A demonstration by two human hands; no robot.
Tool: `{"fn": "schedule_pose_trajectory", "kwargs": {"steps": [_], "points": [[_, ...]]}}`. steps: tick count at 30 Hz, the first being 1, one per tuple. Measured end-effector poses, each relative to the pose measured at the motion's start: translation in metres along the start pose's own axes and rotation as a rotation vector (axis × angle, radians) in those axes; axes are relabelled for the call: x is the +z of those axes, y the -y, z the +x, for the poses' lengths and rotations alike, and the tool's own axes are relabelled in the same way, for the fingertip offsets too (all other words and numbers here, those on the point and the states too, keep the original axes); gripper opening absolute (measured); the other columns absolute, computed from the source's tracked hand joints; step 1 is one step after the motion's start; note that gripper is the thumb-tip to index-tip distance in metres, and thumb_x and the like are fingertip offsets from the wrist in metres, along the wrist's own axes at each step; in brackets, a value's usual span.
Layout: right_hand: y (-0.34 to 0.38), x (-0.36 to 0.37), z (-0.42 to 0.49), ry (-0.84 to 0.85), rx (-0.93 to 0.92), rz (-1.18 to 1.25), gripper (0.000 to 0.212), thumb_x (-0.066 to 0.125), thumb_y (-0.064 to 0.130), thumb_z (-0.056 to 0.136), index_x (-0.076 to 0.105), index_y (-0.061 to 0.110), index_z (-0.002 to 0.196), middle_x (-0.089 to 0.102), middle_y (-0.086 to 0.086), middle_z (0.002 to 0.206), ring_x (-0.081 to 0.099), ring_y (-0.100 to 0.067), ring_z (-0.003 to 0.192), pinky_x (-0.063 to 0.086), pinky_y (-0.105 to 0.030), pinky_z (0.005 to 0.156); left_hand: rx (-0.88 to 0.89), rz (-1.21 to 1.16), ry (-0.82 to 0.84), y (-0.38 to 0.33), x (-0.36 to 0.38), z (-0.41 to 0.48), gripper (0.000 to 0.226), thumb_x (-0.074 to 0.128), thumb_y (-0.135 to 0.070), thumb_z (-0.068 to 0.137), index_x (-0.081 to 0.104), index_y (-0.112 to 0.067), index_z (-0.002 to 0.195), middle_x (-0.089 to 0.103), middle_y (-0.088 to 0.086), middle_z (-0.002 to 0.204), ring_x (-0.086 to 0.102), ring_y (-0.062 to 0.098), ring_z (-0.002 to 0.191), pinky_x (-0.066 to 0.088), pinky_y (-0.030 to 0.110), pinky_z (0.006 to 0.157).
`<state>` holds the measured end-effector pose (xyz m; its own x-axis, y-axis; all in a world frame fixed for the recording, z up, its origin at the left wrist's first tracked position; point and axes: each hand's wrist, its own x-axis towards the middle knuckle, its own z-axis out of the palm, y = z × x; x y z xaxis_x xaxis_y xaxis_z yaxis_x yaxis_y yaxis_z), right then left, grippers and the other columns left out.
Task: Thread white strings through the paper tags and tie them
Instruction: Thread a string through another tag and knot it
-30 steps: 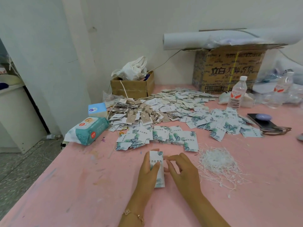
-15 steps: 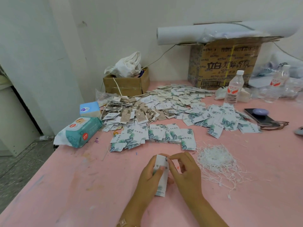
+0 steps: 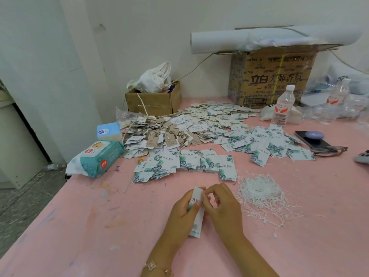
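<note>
- Pink bench (image 3: pixel 99 226) is carrying all of it, and both hands are working near its near edge, about the middle.
- Left hand (image 3: pixel 182 213) is holding a white paper tag (image 3: pixel 197 224) tilted up off the bench; its grip is clamped on the tag, with the thumb lying across the printed face and the fingers behind.
- Right hand (image 3: pixel 223 208) is pinching the top edge of the same tag, thumb and forefinger pressed together and the other fingers curling beside them. Whether a string is sitting between the fingertips is too small to tell.
- White strings (image 3: pixel 259 193) are lying in a loose tangled heap just right of the right hand, with stray ends trailing toward the near right.
- Leaf-printed tags are lying in an overlapping row (image 3: pixel 189 162) just beyond the hands, and a wider scatter of tags (image 3: pixel 275 144) is spreading to the far right.
- Brown tags already on strings (image 3: pixel 159 137) are piling up beyond the row.
- Teal wet-wipes pack (image 3: pixel 97 158) is sitting at the left edge, near a small blue tissue pack (image 3: pixel 108 131).
- Cardboard box (image 3: pixel 153 101) is standing against the far wall, a water bottle (image 3: pixel 283 105) is standing at the far right, and a phone (image 3: pixel 313 139) is lying near it.
</note>
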<state>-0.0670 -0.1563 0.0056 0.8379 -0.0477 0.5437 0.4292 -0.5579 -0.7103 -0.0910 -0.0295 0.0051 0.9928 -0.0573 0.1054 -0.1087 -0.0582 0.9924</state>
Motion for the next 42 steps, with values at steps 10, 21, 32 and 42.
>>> {"fn": "schedule_pose_trajectory", "kwargs": {"steps": [10, 21, 32, 42], "points": [[-0.005, -0.004, 0.01, 0.198, 0.23, 0.426, 0.019, 0.069, 0.005, 0.083, 0.061, 0.02, 0.076, 0.06, -0.005, 0.087, 0.043, -0.006, 0.064, 0.036, -0.02, 0.061, -0.021, 0.012, -0.02, 0.0, -0.004, 0.003, 0.032, 0.053, -0.005, 0.097, 0.064, -0.029, 0.116, 0.068, 0.0, 0.113, 0.064, 0.009, 0.091, 0.049, 0.023, 0.075], [-0.009, -0.01, 0.016, 0.381, 0.344, 0.473, 0.017, 0.067, 0.018, 0.088, 0.055, 0.017, 0.076, 0.044, 0.001, 0.066, 0.039, -0.011, 0.062, 0.033, -0.015, 0.053, 0.01, -0.054, 0.016, -0.007, -0.007, 0.002, 0.04, 0.059, -0.006, 0.095, 0.068, -0.039, 0.115, 0.062, -0.02, 0.13, 0.064, 0.008, 0.112, 0.053, 0.023, 0.082], [-0.008, -0.023, 0.024, 0.551, 0.462, 0.638, 0.023, 0.058, 0.007, 0.093, 0.045, 0.012, 0.074, 0.053, 0.01, 0.056, 0.04, 0.003, 0.041, 0.028, -0.01, 0.039, -0.184, -0.302, 0.022, -0.011, -0.011, 0.004, 0.032, 0.057, -0.035, 0.087, 0.075, -0.018, 0.107, 0.075, 0.009, 0.097, 0.067, 0.017, 0.082, 0.053, 0.023, 0.067], [-0.008, -0.03, 0.024, 0.608, 0.458, 0.737, 0.02, 0.058, 0.013, 0.093, 0.044, 0.013, 0.08, 0.052, -0.003, 0.069, 0.027, -0.008, 0.047, 0.02, -0.017, 0.039, -0.15, -0.249, -0.077, -0.004, -0.008, 0.007, 0.024, 0.058, -0.003, 0.094, 0.076, -0.017, 0.101, 0.076, 0.012, 0.095, 0.069, 0.015, 0.074, 0.054, 0.023, 0.061]]}}
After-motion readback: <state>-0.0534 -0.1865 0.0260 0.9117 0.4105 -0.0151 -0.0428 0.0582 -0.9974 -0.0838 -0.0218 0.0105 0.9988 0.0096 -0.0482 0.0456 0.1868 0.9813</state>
